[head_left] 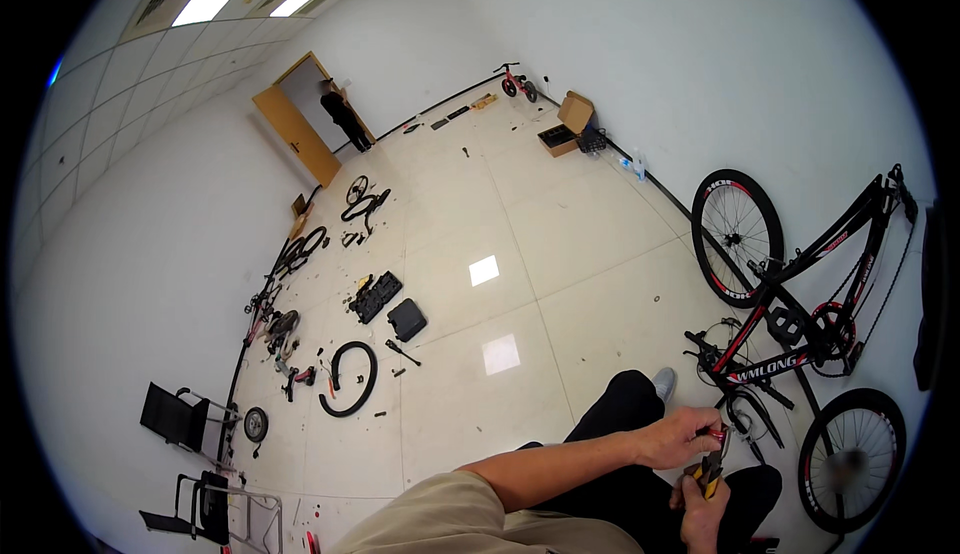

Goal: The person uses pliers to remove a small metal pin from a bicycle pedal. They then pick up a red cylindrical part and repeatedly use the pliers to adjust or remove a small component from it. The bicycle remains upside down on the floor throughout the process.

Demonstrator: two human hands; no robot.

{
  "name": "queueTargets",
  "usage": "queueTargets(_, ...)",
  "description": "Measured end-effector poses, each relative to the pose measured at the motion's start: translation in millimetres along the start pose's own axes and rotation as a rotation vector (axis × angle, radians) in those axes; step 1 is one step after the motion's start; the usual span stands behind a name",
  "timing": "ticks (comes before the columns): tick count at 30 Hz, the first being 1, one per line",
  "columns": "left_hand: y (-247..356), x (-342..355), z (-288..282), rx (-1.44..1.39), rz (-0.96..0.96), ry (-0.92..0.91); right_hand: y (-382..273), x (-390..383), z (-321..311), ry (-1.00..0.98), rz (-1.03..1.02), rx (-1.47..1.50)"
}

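Observation:
My left hand (pixel 682 438) is closed, its fingertips pinched round a small part with red on it (pixel 718 436). What kind of part that is, I cannot make out. Just below it, my right hand (pixel 701 520) grips pliers with yellow-and-black handles (pixel 708 476), their jaws up close to the pinched part. Beyond both hands a black and red bicycle frame (pixel 800 272) leans toward the right wall, with a front fork (pixel 752 416) at its lower end. One spoked wheel (pixel 740 238) stands against the wall; another wheel (pixel 853 459) is at my right.
An opened black tool case (pixel 376 297), its other half (pixel 407 320), and a black tyre (pixel 349 379) lie on the tiled floor. Black chairs (pixel 178 416) line the left wall. At the back are a cardboard box (pixel 573 126), a small red bike (pixel 518 84) and a person (pixel 345 117) by the door.

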State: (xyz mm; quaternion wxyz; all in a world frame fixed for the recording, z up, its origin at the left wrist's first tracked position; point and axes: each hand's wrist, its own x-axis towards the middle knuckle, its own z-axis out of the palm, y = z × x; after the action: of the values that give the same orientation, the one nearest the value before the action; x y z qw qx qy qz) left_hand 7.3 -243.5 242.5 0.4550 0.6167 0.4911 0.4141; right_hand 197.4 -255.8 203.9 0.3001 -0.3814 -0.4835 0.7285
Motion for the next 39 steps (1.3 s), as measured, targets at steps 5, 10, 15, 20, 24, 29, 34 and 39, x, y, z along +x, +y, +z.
queueTargets(5, 2.5, 1.4, 3.4, 0.007, -0.072, -0.001, 9.2, 2.8, -9.5, -0.030, -0.052, 0.043)
queueTargets(10, 6.6, 3.7, 4.1, 0.029, -0.014, 0.027, 14.1, 7.0, -16.4, -0.035, -0.080, 0.020)
queueTargets(15, 5.7, 4.9, 7.3, -0.035, -0.083, 0.047, 1.5, -0.7, -16.3, 0.001, -0.100, -0.136)
queueTargets(20, 0.9, 3.5, 11.6, -0.065, -0.028, 0.098, -8.2, -3.6, -12.1, -0.008, -0.006, -0.076)
queueTargets(24, -4.9, 1.5, 9.3, -0.063, -0.074, 0.091, -0.1, -2.4, -11.7, -0.087, 0.002, -0.012)
queueTargets(29, -14.4, 1.7, 9.7, -0.255, -0.220, 0.074, 11.7, 0.5, -21.4, -0.196, 0.056, 0.119)
queueTargets(34, -23.1, 3.5, 1.6, -0.102, -0.136, 0.014, 15.8, 3.1, -25.8, -0.195, 0.038, 0.034)
queueTargets(39, -24.9, 2.0, -1.1, -0.102, -0.117, 0.003, 12.3, 2.2, -25.8, -0.229, 0.074, 0.052)
